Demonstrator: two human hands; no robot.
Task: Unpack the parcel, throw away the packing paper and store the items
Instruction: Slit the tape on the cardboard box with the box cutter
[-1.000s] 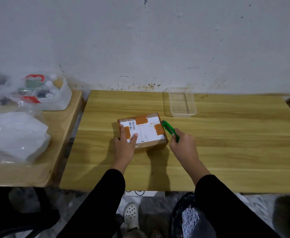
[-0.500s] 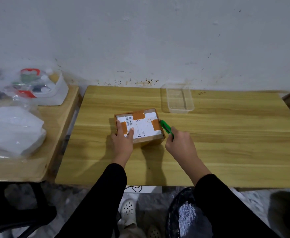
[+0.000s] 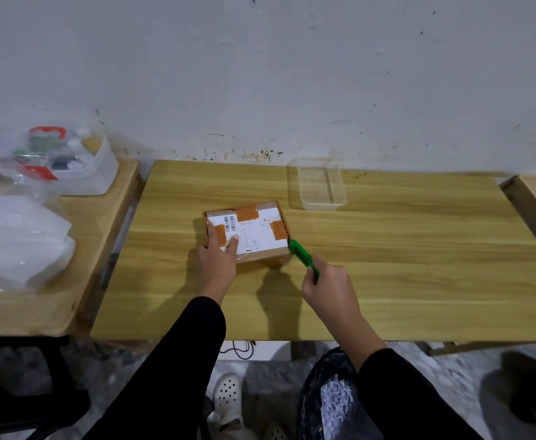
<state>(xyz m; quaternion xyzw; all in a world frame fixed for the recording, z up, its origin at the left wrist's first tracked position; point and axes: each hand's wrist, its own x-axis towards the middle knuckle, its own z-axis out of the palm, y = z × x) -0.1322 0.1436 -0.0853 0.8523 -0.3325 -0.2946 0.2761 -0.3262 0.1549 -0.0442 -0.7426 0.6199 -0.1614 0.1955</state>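
A small cardboard parcel [image 3: 254, 233] with a white label and orange tape patches lies flat on the wooden table [image 3: 387, 255]. My left hand [image 3: 217, 262] presses on its near left corner, fingers spread over the top. My right hand [image 3: 330, 287] grips a green box cutter [image 3: 303, 257] whose tip touches the parcel's near right corner. The parcel's flaps are taped closed.
A clear plastic tray [image 3: 322, 185] stands behind the parcel near the wall. A side table [image 3: 38, 306] at left carries a bag of white packing material [image 3: 19, 239] and a white tub of small items [image 3: 70, 163]. A black bin bag with shredded paper [image 3: 333, 398] sits below the table edge.
The cutter's tip has slid from the far part of the parcel's right edge toward its near right corner. My left hand has stayed on the parcel.
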